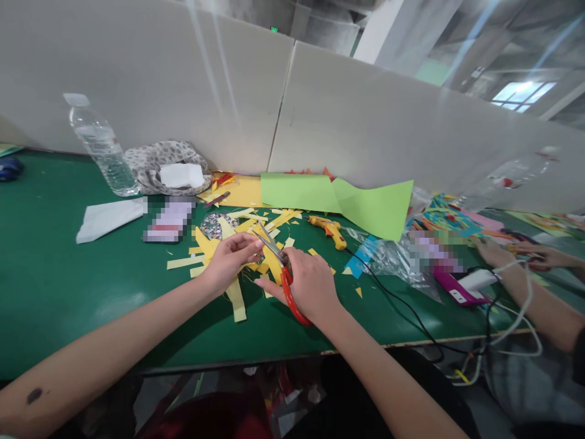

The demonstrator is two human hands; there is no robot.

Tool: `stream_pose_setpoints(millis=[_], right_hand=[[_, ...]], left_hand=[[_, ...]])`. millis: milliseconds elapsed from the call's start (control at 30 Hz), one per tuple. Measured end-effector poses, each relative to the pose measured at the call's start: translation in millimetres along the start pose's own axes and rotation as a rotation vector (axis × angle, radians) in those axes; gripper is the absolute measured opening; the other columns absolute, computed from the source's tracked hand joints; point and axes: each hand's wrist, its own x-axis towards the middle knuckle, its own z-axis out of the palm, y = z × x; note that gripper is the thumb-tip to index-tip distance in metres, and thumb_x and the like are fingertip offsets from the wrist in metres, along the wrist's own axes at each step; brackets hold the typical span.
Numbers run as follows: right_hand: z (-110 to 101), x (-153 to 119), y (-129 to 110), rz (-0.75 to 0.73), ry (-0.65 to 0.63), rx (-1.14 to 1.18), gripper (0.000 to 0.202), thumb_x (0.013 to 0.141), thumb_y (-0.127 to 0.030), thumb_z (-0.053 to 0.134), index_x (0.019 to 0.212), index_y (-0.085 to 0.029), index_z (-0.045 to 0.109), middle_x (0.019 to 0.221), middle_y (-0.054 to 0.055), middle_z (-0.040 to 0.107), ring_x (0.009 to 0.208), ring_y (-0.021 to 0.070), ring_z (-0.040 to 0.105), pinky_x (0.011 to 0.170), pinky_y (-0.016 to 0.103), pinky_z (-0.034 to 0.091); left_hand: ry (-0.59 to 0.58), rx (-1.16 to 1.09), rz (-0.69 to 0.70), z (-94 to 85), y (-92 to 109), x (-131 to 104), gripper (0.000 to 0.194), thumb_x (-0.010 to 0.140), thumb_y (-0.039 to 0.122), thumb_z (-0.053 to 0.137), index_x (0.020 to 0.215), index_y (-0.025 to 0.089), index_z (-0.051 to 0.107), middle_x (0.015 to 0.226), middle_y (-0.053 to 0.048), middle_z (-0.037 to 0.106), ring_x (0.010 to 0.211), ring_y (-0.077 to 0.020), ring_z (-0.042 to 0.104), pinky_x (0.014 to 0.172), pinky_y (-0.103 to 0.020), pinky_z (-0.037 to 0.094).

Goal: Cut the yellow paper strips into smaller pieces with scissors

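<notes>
My right hand (pixel 313 280) is wrapped round a pair of red-handled scissors (pixel 287 292), whose blades point up and left toward my left hand. The blades look slightly apart. My left hand (pixel 233 259) is pinched at the fingertips close to the blade tips; whatever lies between those fingers is too small to make out. Beneath and around both hands lie many yellow paper strips (pixel 235 299), some pale and some deeper yellow. A round piece covered in colourful specks (pixel 217 225) sits just behind my left hand, partly under the strips.
A yellow glue gun (pixel 329 230) with a black cord lies right of the strips. Behind stands folded green paper (pixel 297 192). At left are a water bottle (pixel 103 149), a phone (pixel 171 218) and a tissue (pixel 109 218). Another person's hands (pixel 534 255) work at far right.
</notes>
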Motion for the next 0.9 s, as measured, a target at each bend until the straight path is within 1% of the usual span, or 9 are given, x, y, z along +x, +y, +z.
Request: stream_pose_setpoints(millis=[267,500,667,900], right_hand=[[-0.6,0.6,0.2,-0.02,0.011,-0.033,0.053,0.073,-0.066,0.05,0.09,-0.017,0.054,0.073,0.006,0.065,0.066,0.0201,0.059,0.063,0.028,0.027],[-0.7,2.1,1.9,-0.043,0.024,-0.069,0.053,0.073,-0.067,0.049,0.089,-0.017,0.057,0.074,0.006,0.065,0.063,0.0185,0.057,0.062,0.028,0.027],[-0.4,2.7,3.7,-0.053,0.054,-0.071,0.052,0.073,-0.067,0.049,0.086,-0.017,0.058,0.068,0.005,0.064,0.06,0.0176,0.056,0.061,0.028,0.027],[-2.8,2.9,4.3,-0.057,0.049,-0.067,0.05,0.073,-0.067,0.049,0.081,-0.018,0.058,0.064,0.005,0.064,0.056,0.0159,0.054,0.059,0.027,0.026]], left_hand=[[0.009,-0.063,-0.034,-0.5,-1.3,0.7,0.024,0.06,0.029,0.079,0.073,0.015,0.063,0.071,0.001,0.066,0.064,-0.0074,0.061,0.068,-0.02,0.052],[0.006,-0.079,-0.048,-0.3,0.7,0.7,0.023,0.06,0.028,0.08,0.072,0.015,0.064,0.07,0.002,0.067,0.061,-0.0067,0.061,0.066,-0.018,0.052],[-0.003,-0.085,-0.06,-0.3,2.2,0.6,0.023,0.06,0.028,0.08,0.072,0.015,0.065,0.069,0.002,0.066,0.061,-0.0064,0.06,0.066,-0.019,0.052],[-0.024,-0.09,-0.076,-2.4,1.8,2.3,0.02,0.061,0.026,0.079,0.072,0.016,0.065,0.069,0.002,0.066,0.06,-0.0059,0.06,0.065,-0.018,0.052]])
